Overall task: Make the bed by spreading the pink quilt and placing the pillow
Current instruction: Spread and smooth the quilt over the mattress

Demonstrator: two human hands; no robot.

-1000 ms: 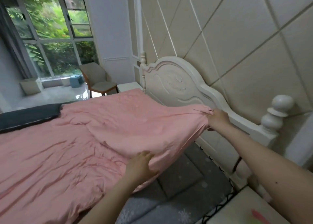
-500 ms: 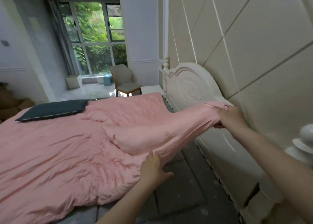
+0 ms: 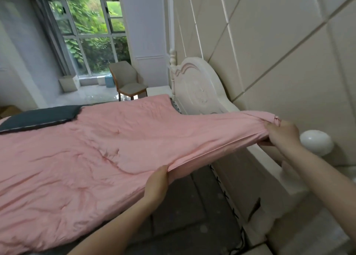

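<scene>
— Where is the quilt?

— The pink quilt (image 3: 92, 158) lies spread over most of the bed, wrinkled, with its near corner lifted off the dark grey mattress (image 3: 192, 206). I hold that corner up in both hands.

— How are you gripping it?

— My right hand (image 3: 282, 135) is clenched round the bunched tip of the corner, up beside the white headboard (image 3: 198, 89) and just in front of its round bedpost knob (image 3: 316, 142). My left hand (image 3: 157, 183) pinches the quilt's near edge lower down, thumb on top, the other fingers under the fabric and hidden. Between my hands the edge runs taut.

— And the pillow?

— A dark flat pillow (image 3: 40, 117) lies on the far left side of the bed, touching the quilt's far edge, well apart from my hands.

— What else is around?

— A grey chair (image 3: 128, 81) stands past the bed, by the window (image 3: 92, 29) with green leaves outside. Padded beige panels cover the wall (image 3: 279, 52) behind the headboard.
</scene>
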